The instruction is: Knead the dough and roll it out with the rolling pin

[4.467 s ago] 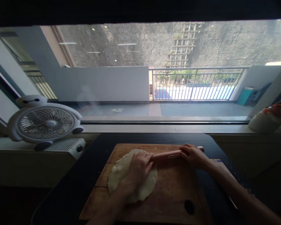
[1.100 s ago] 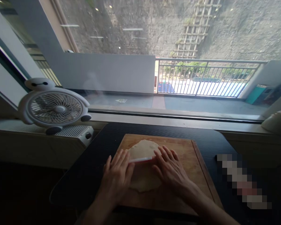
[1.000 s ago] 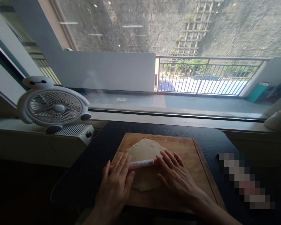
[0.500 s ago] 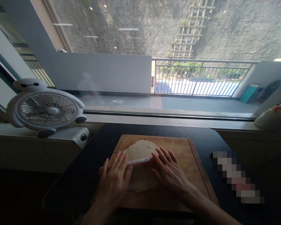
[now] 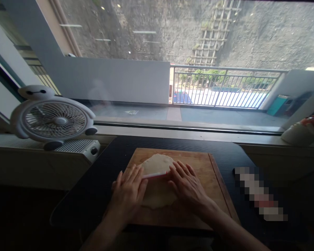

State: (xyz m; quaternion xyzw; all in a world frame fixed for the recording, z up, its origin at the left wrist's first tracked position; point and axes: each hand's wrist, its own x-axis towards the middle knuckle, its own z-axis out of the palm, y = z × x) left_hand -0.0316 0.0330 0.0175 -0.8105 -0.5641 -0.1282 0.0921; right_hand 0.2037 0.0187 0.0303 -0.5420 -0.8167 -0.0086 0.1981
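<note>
A flat sheet of pale dough (image 5: 158, 199) lies on a wooden cutting board (image 5: 199, 162). Across the dough runs a thin white-and-pink rolling pin (image 5: 157, 174), its middle showing between my hands. My left hand (image 5: 131, 186) rests over the pin's left end, fingers stretched forward and palm down. Over the other end lies my right hand (image 5: 187, 183), likewise flat with fingers extended. Both ends of the pin are hidden under the hands. Some dough shows beyond the pin and some on the near side.
The board sits on a dark table (image 5: 115, 157) in front of a window. A white fan (image 5: 59, 120) stands on a radiator (image 5: 81, 146) to the left. At the table's right lies a blurred-out object (image 5: 260, 195). A pale pot (image 5: 298, 134) is on the sill.
Both hands have moved slightly away from me with the rolling pin, which has turned so that more pink shows. The whole view has shifted a little.
</note>
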